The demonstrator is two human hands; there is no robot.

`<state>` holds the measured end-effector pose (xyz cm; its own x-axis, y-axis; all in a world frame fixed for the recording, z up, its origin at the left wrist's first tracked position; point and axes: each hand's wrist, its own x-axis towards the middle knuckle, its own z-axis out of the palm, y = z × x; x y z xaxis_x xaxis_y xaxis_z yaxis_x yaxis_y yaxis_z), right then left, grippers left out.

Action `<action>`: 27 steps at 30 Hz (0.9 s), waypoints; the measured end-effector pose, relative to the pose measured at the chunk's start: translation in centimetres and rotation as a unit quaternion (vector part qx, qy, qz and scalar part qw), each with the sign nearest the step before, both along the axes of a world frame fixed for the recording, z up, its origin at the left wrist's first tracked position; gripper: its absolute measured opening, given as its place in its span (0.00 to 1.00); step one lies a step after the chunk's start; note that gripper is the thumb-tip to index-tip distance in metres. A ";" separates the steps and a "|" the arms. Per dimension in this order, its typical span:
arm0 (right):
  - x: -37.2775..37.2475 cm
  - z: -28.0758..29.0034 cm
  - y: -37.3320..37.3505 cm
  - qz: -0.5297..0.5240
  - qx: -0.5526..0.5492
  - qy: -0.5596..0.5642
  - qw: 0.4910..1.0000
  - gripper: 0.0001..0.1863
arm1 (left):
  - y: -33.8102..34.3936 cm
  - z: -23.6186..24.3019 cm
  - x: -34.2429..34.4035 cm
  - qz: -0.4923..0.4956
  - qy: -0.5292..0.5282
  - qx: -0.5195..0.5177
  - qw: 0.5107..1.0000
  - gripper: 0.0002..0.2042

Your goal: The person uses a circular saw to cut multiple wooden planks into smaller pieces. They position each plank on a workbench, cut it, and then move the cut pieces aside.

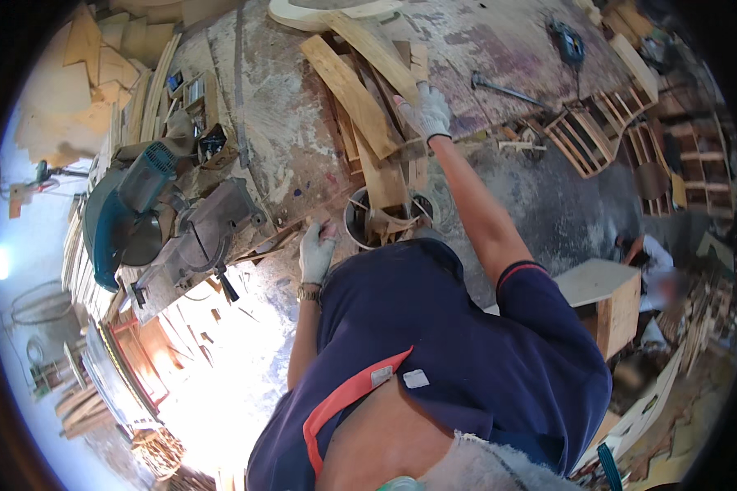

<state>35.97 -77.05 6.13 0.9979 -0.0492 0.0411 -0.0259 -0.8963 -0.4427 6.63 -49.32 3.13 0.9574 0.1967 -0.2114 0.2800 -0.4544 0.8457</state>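
My right hand [428,112], in a pale work glove with bare fingertips, reaches far forward. It grips the near end of a light wooden board [374,59]. Left of it lies a wider wooden board [350,96], overlapping other strips in a loose stack on the worktable. Below the stack, a round bucket [357,219] holds wood offcuts, with a board [382,176] slanting down over it. Close to my waist is my left hand [315,254], gloved, with a watch at the wrist. Its fingers are curled in and nothing shows in them.
A teal miter saw [131,217] stands left of the stack. On the worktable [282,139] lie a hammer [508,88], a dark power tool [567,42] and a curved wooden piece [336,15]. Slatted wooden frames [581,141] stand at the right. Another person [653,266] is at the far right.
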 end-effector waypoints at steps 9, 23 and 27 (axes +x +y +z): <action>2.5 -1.7 -0.6 0.067 -0.077 0.203 0.974 0.53 | -6.8 0.3 -1.7 0.236 0.019 -0.062 0.970 0.21; 3.8 -9.5 -14.4 -0.003 0.461 0.149 0.875 0.45 | -15.3 3.6 18.2 0.130 0.039 0.207 0.969 0.49; 5.7 -4.6 -21.0 0.001 0.065 0.030 0.997 0.44 | -17.1 0.4 24.0 0.155 0.095 0.299 0.937 0.52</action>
<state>41.65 -98.04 1.56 0.9985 -0.0483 -0.0248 -0.0540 -0.8309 -0.5537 30.62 -66.41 3.48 0.7905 0.5973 -0.1355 0.5972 -0.7026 0.3869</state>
